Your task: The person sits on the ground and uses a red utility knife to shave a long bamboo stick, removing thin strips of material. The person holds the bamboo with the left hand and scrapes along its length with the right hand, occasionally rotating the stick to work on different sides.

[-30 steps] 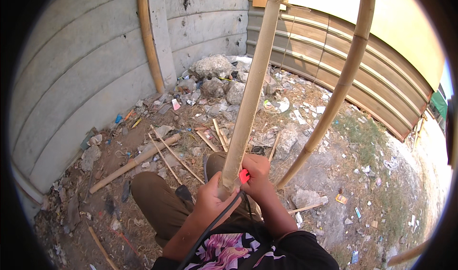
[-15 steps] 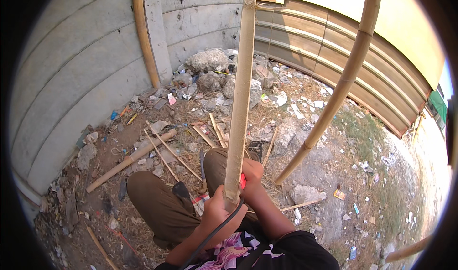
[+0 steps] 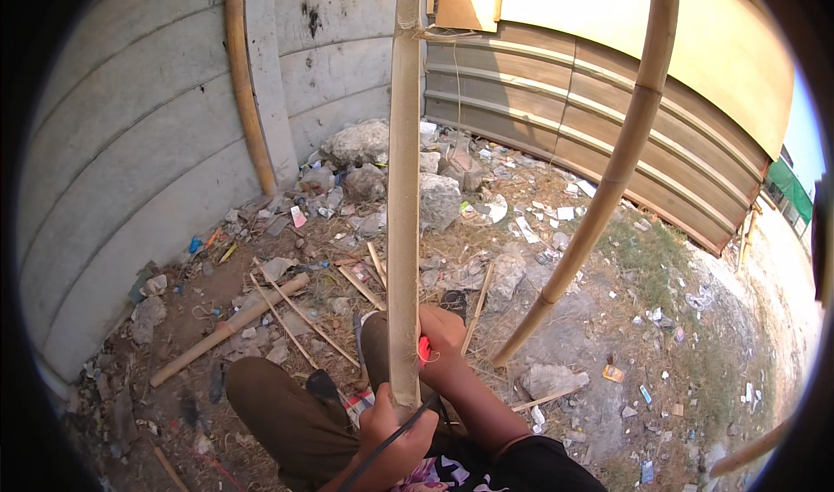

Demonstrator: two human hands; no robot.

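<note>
A long split bamboo piece (image 3: 405, 188) stands nearly upright in front of me, its pale hollow inner face towards me. My left hand (image 3: 395, 438) is closed round its lower end. Higher up, on the right side of the bamboo, my right hand (image 3: 444, 340) grips a red-handled tool (image 3: 424, 350); its working part is hidden behind the bamboo. A thin pale curl of shaving hangs by the red handle. A black cord (image 3: 382, 447) runs across my left hand and forearm.
A whole bamboo pole (image 3: 608, 188) leans at the right. Another bamboo length (image 3: 230, 329) and several thin strips (image 3: 287, 318) lie on the littered ground at the left. Rocks (image 3: 358, 142) are piled by the concrete wall (image 3: 148, 118); a corrugated panel fence (image 3: 539, 83) stands behind.
The view has shifted, so the scene sits lower. The bamboo piece stands straighter and farther left in the picture. Both hands keep their grip, and a thin shaving curl now shows by the red handle.
</note>
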